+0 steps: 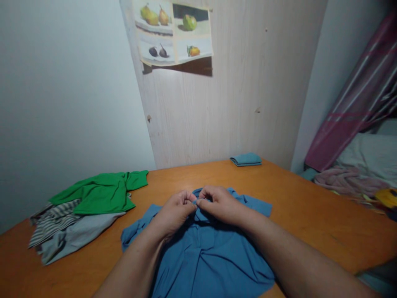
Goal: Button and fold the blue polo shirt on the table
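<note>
A blue collared shirt (214, 260) lies spread on the table in front of me, its front facing up and its collar at the far end. The short sleeves reach out to both sides, and the body is wrinkled. At the neckline my left hand (180, 207) pinches the fabric between thumb and fingers. Right beside it, my right hand (217, 203) pinches the same collar area, the fingertips of both hands nearly touching. Whether a button sits between the fingertips is too small to tell.
On the left of the orange table (310, 223) lies a loose pile with a green T-shirt (102, 194) on top of striped and grey clothes (83, 238). A folded blue-green cloth (246, 159) rests near the back edge. Fruit pictures (173, 33) hang on the wall; a pink curtain (344, 99) hangs at right.
</note>
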`<action>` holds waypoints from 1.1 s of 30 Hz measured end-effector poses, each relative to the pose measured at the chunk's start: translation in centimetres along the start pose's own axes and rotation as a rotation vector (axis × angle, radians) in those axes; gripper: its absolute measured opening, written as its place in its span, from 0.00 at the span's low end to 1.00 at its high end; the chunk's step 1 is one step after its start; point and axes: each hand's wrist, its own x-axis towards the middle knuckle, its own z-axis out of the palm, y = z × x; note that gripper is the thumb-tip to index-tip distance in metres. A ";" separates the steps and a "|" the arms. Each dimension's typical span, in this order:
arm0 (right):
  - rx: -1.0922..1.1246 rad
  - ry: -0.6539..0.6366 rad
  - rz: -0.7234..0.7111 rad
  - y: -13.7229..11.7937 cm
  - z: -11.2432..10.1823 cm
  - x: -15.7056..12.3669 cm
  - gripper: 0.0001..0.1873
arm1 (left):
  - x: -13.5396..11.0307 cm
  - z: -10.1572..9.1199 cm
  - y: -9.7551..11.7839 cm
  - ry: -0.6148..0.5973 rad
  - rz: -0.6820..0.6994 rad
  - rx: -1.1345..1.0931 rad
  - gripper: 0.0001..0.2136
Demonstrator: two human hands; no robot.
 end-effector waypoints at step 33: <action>0.982 -0.244 0.329 2.3 -1.1 0.3 0.16 | -0.4 0.1 0.8 0.072 0.402 0.419 0.07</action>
